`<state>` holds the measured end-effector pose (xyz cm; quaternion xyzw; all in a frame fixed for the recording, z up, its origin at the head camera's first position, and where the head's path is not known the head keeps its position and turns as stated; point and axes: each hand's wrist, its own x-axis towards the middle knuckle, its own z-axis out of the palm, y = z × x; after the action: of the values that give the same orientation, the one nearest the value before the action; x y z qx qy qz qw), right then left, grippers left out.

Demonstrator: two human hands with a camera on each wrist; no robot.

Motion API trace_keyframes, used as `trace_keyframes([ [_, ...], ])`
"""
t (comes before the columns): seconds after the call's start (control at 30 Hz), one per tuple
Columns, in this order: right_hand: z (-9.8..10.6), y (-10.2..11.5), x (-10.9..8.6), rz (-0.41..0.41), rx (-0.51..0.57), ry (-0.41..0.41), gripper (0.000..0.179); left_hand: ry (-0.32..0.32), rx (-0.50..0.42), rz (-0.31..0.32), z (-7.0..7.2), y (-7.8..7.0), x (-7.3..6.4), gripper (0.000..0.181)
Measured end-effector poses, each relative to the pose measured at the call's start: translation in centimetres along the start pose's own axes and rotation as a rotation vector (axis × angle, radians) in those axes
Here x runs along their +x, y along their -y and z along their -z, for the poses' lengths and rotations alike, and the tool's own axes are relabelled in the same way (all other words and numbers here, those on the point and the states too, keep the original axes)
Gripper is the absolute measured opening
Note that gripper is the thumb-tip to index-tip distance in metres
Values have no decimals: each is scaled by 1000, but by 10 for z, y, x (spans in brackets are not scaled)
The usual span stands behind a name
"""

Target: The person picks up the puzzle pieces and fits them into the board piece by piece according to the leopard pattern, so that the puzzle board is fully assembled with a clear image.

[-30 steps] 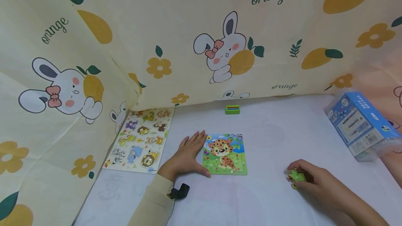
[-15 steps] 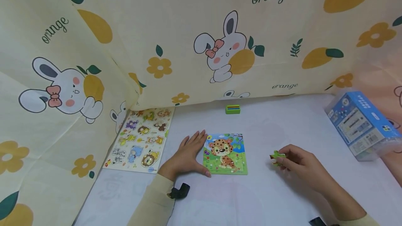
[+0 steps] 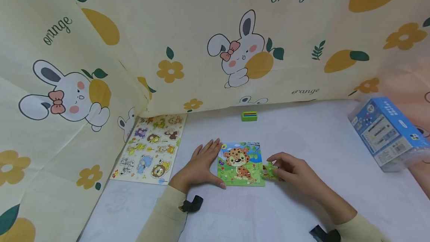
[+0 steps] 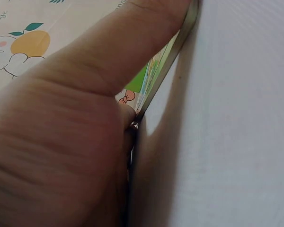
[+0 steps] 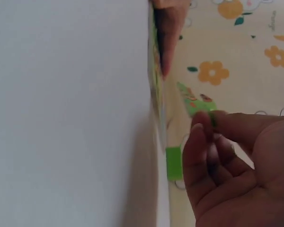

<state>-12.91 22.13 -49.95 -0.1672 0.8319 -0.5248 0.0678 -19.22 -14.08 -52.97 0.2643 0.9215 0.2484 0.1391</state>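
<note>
A square puzzle (image 3: 239,161) with a spotted leopard cub on green and blue lies in the middle of the table. Along its left side rests my left hand (image 3: 201,169), fingers spread, the thumb by the lower left corner. In the left wrist view the thumb (image 4: 99,71) reaches to the puzzle's edge. Between thumb and fingertips, my right hand (image 3: 295,171) pinches a green puzzle piece (image 3: 268,171) at the puzzle's right edge. The right wrist view shows this piece (image 5: 195,100) tilted and held off the table; part of it is behind the fingers.
A board with animal pictures (image 3: 146,156) lies at the left. Behind the puzzle stands a small green block with coloured stripes (image 3: 249,116). A blue box in clear wrapping (image 3: 386,133) is at the far right. Printed cloth (image 3: 201,21) hangs behind the white table.
My right hand has moved left across the table with the green puzzle piece, up to the puzzle's right edge. The left hand has stayed in place.
</note>
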Motion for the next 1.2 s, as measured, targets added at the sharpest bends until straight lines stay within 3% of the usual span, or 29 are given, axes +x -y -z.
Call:
trace_keyframes([
  [0.2, -17, 0, 12, -23, -3, 5, 21, 2, 5, 3, 0, 0, 1, 154],
  [0.53, -36, 0, 20, -51, 95, 18, 21, 2, 11, 3, 0, -2, 1, 153],
  [0.6, -39, 0, 21, -49, 62, 9, 23, -1, 11, 1, 1, -3, 0, 152],
  [0.83, -47, -3, 23, -23, -215, -25, 28, -13, 0, -9, 2, -4, -1, 150],
  [1.2, -51, 1, 21, -5, -311, 22, 25, -4, -8, 8, -1, 0, 0, 152],
])
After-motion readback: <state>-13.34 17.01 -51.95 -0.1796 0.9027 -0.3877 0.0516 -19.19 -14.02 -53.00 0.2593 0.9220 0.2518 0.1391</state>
